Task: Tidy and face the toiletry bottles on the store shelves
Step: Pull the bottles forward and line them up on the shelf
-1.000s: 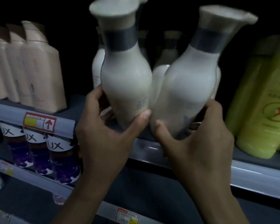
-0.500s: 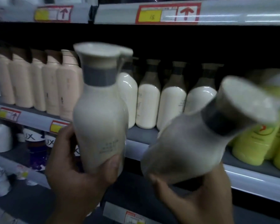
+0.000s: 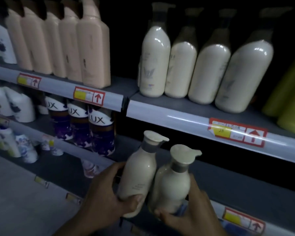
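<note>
We are observing two cream bottles, glossy smooth plastic with rounded shoulders, grey collars and flat spouted caps. The left hand (image 3: pixel 102 196) is wrapping its grip around the left cream bottle (image 3: pixel 136 174), thumb across the lower front. The right hand (image 3: pixel 189 213) is cupping the base of the right cream bottle (image 3: pixel 174 183), fingers curled round it. The two bottles are touching along their sides, at about 6 o'clock in the view, in front of the dark lower shelf (image 3: pixel 237 184). Both long axes are running near upright, leaning slightly toward 1 o'clock, and both cap spouts are pointing toward 3 o'clock.

At 1 o'clock, on the middle shelf (image 3: pixel 169 114), we are counting four matching cream pump bottles (image 3: pixel 153 65) standing upright in a row, shiny and touching one another. At 11 o'clock, five peach, flat-sided bottles (image 3: pixel 94 55) are standing in a tight row. At 9 o'clock, three dark purple LUX bottles (image 3: pixel 100 130) are standing side by side. Yellow-green bottles (image 3: pixel 289 92) are showing at 3 o'clock, blurred, so we cannot tell their count. Red-and-yellow price tags (image 3: pixel 237 132) are sitting on the shelf rails.
</note>
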A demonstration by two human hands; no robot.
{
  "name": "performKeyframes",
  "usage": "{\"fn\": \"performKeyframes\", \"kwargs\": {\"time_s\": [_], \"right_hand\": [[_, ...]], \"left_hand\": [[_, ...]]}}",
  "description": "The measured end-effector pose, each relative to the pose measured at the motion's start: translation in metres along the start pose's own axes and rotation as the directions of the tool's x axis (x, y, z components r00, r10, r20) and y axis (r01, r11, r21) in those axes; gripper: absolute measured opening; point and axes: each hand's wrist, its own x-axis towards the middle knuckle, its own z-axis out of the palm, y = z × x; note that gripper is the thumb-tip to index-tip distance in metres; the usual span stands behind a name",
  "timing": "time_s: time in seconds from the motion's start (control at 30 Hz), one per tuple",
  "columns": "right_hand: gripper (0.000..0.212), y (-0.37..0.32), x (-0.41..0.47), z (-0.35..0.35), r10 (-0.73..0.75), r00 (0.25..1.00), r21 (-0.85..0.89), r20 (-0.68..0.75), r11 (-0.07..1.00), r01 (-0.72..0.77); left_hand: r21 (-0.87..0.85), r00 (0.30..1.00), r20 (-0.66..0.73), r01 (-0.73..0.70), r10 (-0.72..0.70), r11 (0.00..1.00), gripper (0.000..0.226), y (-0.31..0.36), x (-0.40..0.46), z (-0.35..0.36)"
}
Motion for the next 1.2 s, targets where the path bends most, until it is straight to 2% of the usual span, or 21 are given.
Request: {"fn": "performKeyframes", "kwargs": {"time_s": [0.07,0.17,0.3,0.4,0.47,0.57,0.9,1.2], "right_hand": [[0.104,-0.002,0.010,0.001,0.060,0.998,-0.010,0.027,0.998,-0.060],[0.092,0.020,0.009,0.012,0.031,0.999,0.051,0.040,0.998,-0.033],[0.075,0.025,0.019,0.013,0.012,0.999,0.108,-0.038,0.994,-0.007],[0.072,0.024,0.030,0.009,0.074,0.992,0.174,-0.105,0.983,-0.054],[0.072,0.024,0.040,0.002,0.081,0.984,0.192,-0.156,0.980,-0.050],[0.068,0.028,0.057,-0.009,0.099,0.979,0.155,-0.179,0.985,-0.072],[0.074,0.054,0.091,-0.032,0.197,0.933,0.011,-0.301,0.979,-0.203],[0.077,0.078,0.099,-0.011,0.228,0.892,-0.036,-0.390,0.964,-0.262]], "left_hand": [[-0.027,0.997,0.042,0.062,-0.061,0.998,0.068,-0.015,-0.005,0.005],[-0.063,0.991,0.069,0.116,-0.111,0.991,0.065,-0.022,-0.006,0.014],[-0.161,0.980,0.099,0.189,-0.175,0.969,0.061,-0.028,0.006,0.021],[-0.218,0.974,0.109,0.219,-0.199,0.951,0.059,-0.028,0.024,0.025],[-0.264,0.966,0.126,0.253,-0.227,0.931,0.046,-0.028,0.038,0.028],[-0.321,0.953,0.140,0.299,-0.267,0.899,0.032,-0.023,0.060,0.036],[-0.364,0.953,0.129,0.301,-0.273,0.881,0.024,-0.012,0.121,0.068],[-0.417,0.940,0.217,0.334,-0.264,0.845,0.034,-0.043,0.137,0.100]]}}
